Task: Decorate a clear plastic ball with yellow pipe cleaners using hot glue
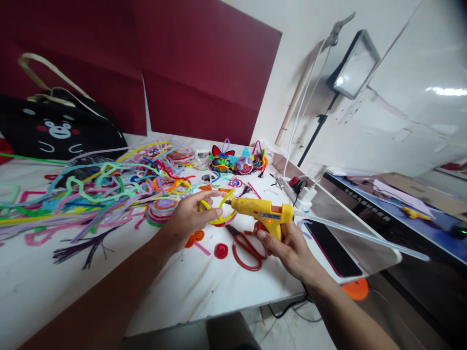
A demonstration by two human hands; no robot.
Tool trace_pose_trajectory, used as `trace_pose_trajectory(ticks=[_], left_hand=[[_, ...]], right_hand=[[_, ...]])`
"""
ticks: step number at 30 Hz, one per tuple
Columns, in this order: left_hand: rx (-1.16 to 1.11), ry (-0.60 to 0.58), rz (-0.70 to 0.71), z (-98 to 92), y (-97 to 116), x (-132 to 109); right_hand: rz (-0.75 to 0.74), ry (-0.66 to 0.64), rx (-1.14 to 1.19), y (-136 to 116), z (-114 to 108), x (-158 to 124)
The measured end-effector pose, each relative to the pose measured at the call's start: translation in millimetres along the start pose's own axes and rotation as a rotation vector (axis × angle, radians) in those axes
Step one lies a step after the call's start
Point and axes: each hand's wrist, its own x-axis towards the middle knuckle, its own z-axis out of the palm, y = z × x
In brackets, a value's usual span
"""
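Between the fingers of my left hand is a bent yellow pipe cleaner. My right hand is wrapped round the handle of a yellow glue gun, whose small orange light glows. Its nozzle points left, close to the pipe cleaner; I cannot tell if they touch. A long clear glue stick juts out of the gun's back. Below the gun lie red-handled scissors, partly hidden by my right hand. A red coil and orange coils rest on the white table near my hands.
Tangled coloured pipe cleaners cover the table's left side. Finished colourful ornaments stand at the back. A black bag sits back left. On the right are a phone, a power strip and a lamp on a stand.
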Motion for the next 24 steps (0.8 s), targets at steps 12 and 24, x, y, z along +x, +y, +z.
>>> trace_pose_trajectory(ticks=[12, 24], left_hand=[[-0.009, 0.009, -0.009, 0.9, 2.8, -1.7], [-0.022, -0.003, -0.002, 0.3, 0.0, -1.4]], right_hand=[[-0.036, -0.002, -0.02, -4.4, 0.6, -2.1], [-0.009, 0.025, -0.108, 1.7, -3.3, 0.3]])
